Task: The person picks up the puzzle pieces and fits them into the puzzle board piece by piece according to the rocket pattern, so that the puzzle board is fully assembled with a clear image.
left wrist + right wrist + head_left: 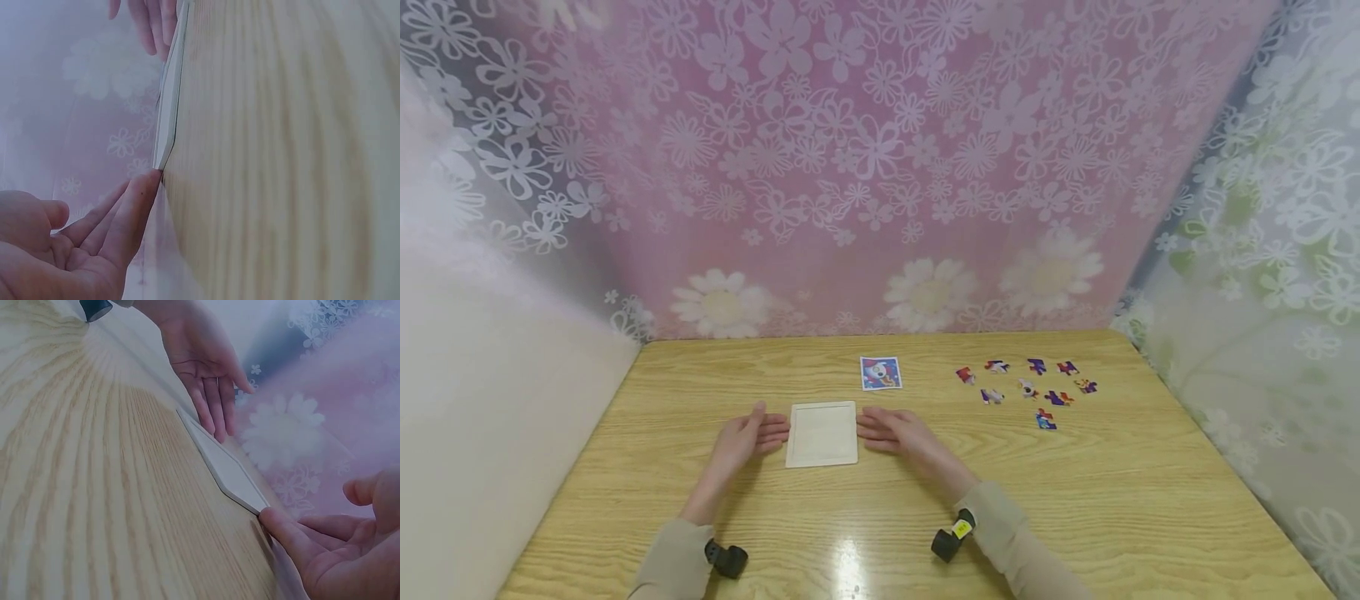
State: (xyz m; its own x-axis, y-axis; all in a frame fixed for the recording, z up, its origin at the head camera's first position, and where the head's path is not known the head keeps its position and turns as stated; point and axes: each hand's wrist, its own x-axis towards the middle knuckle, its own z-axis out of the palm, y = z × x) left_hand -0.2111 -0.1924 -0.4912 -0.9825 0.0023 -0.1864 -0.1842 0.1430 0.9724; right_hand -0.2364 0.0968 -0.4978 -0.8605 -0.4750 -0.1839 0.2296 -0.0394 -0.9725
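A pink cloth with a pattern of white flowers [880,192] hangs behind the wood-grain surface [1112,517]. Over this surface come two arms in beige sleeves [674,557]. The left hand [747,435] has its fingers straight and side by side, with the thumb apart, and its fingertips touch the left edge of the puzzle tray. The right hand [904,433] is extended in the same way, and its fingertips touch the opposite edge. The puzzle tray [822,435], pale and square with a raised rim, lies flat between them. On each wrist there is a black camera [727,560]. Beyond the tray, slightly to the right, lies a small picture card [881,374]. Farther right, nine colourful jigsaw pieces [1059,398] are scattered, apart from each other.
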